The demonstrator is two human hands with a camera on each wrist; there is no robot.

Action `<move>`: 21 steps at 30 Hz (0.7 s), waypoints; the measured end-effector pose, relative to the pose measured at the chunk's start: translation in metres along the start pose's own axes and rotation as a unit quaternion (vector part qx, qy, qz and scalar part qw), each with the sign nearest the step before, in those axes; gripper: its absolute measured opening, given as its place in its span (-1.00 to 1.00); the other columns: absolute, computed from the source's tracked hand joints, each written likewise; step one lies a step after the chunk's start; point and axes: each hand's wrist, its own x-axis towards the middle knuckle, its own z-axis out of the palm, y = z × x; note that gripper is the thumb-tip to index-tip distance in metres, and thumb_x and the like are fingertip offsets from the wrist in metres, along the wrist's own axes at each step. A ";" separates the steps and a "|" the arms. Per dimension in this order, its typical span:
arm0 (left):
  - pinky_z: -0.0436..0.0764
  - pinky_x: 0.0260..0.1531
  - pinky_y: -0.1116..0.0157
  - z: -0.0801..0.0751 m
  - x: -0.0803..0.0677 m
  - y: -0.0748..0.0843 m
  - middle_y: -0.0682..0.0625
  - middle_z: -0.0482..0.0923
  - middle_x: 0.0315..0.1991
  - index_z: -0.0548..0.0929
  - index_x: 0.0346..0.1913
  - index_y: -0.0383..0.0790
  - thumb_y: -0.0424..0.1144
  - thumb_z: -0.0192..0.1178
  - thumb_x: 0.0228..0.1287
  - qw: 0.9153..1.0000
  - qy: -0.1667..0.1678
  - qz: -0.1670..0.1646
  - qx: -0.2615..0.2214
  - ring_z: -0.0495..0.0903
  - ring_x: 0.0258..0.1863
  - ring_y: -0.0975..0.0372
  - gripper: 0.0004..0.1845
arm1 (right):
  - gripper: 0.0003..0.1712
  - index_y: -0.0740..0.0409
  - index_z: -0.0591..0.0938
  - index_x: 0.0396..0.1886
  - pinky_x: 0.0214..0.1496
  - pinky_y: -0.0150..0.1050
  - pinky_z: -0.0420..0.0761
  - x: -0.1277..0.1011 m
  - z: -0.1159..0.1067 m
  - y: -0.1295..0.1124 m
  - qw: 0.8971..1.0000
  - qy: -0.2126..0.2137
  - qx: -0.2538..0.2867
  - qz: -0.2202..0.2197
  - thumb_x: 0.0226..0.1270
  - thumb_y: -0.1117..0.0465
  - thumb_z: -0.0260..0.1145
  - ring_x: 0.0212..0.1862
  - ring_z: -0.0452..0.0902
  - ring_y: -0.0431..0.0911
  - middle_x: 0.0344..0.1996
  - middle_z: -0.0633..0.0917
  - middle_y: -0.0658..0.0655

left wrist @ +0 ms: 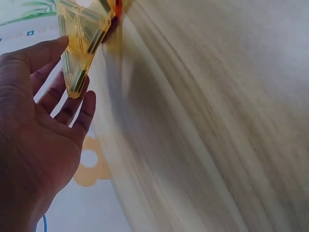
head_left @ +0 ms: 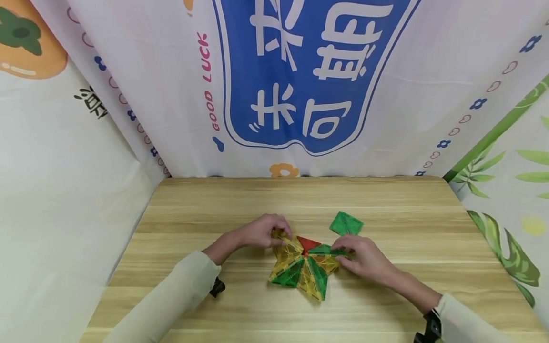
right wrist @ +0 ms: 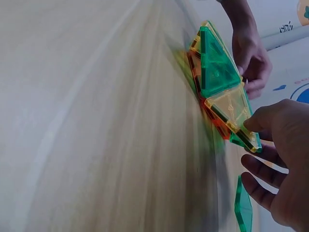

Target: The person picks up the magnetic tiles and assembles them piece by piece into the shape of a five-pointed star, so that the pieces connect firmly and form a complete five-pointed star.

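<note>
A star-shaped build of translucent magnetic tiles (head_left: 289,275), in yellow, green and red, stands on the table between both hands. My left hand (head_left: 266,231) pinches its upper-left point; in the left wrist view thumb and fingers lie on either side of a yellow triangular tile (left wrist: 79,43). At the right point, my right hand (head_left: 364,257) grips a tip where yellow and green tiles meet. The right wrist view shows the thumb on a yellow triangular tile (right wrist: 231,105), beside a green triangular tile (right wrist: 217,67). The build's underside is mostly hidden.
A loose green tile (head_left: 345,223) lies flat behind the right hand, close to its fingers. The wooden table (head_left: 193,200) ends at a printed cloth backdrop (head_left: 180,95), with more cloth along both sides. Dark wrist straps (head_left: 431,326) show at the sleeves.
</note>
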 end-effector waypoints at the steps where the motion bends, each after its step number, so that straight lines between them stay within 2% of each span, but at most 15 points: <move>1: 0.63 -0.01 0.23 0.001 0.000 0.000 0.08 0.72 -0.04 0.80 -0.04 -0.10 -0.33 0.44 0.36 1.000 -0.002 0.001 -0.002 0.61 -0.09 0.24 -0.84 | -0.72 0.12 0.79 -0.09 -0.20 -0.28 0.75 0.000 -0.002 0.001 1.000 -0.004 0.002 0.003 0.21 0.40 0.57 -0.22 0.70 -0.17 -0.11 0.81 0.05; 4: 0.64 -0.04 0.24 0.003 -0.001 0.000 0.07 0.72 -0.06 0.80 -0.05 -0.10 -0.29 0.46 0.36 1.000 -0.005 0.002 -0.010 0.61 -0.11 0.22 -0.84 | -0.73 0.12 0.78 -0.07 -0.16 -0.27 0.76 0.002 -0.007 0.004 1.000 -0.021 0.014 0.010 0.25 0.38 0.56 -0.19 0.70 -0.18 -0.09 0.80 0.04; 6: 0.66 0.01 0.21 0.003 0.001 0.002 0.04 0.73 -0.05 0.79 -0.03 -0.13 -0.25 0.45 0.38 1.000 -0.005 0.001 -0.022 0.64 -0.07 0.18 -0.84 | -0.76 0.13 0.79 -0.06 -0.13 -0.26 0.76 0.003 -0.011 0.006 0.999 -0.023 0.022 0.026 0.29 0.33 0.56 -0.17 0.70 -0.18 -0.11 0.81 0.01; 10: 0.68 0.16 0.10 0.002 0.011 0.005 -0.08 0.73 0.04 0.77 0.06 -0.26 -0.25 0.37 0.47 0.998 0.002 -0.004 -0.056 0.69 0.06 0.09 -0.78 | -0.79 0.19 0.80 -0.07 -0.15 -0.26 0.76 0.008 -0.021 0.014 0.996 0.009 0.031 0.081 0.34 0.25 0.55 -0.18 0.71 -0.13 -0.20 0.80 0.00; 14: 0.67 0.23 0.06 -0.001 0.028 0.010 -0.19 0.70 0.15 0.71 0.19 -0.36 -0.33 0.28 0.52 0.996 0.015 -0.027 -0.085 0.68 0.17 0.02 -0.71 | -0.73 0.27 0.79 -0.05 -0.12 -0.08 0.79 0.015 -0.032 0.029 0.991 0.036 0.003 0.131 0.31 0.26 0.57 -0.12 0.72 0.04 -0.15 0.79 0.14; 17: 0.66 0.24 0.11 -0.001 0.042 0.011 -0.21 0.68 0.21 0.65 0.27 -0.38 -0.33 0.24 0.56 0.993 0.024 -0.056 -0.097 0.66 0.20 0.03 -0.66 | -0.61 0.34 0.76 0.03 0.02 0.13 0.74 0.019 -0.037 0.042 0.986 0.027 -0.024 0.161 0.26 0.26 0.61 0.01 0.70 0.19 -0.03 0.77 0.28; 21: 0.61 0.28 0.14 -0.001 0.056 0.010 -0.20 0.66 0.26 0.60 0.35 -0.36 -0.28 0.18 0.62 0.988 0.027 -0.095 -0.120 0.62 0.25 0.05 -0.62 | -0.47 0.39 0.72 0.14 0.12 0.25 0.66 0.023 -0.037 0.055 0.980 0.002 -0.036 0.194 0.22 0.24 0.63 0.10 0.65 0.28 0.07 0.73 0.38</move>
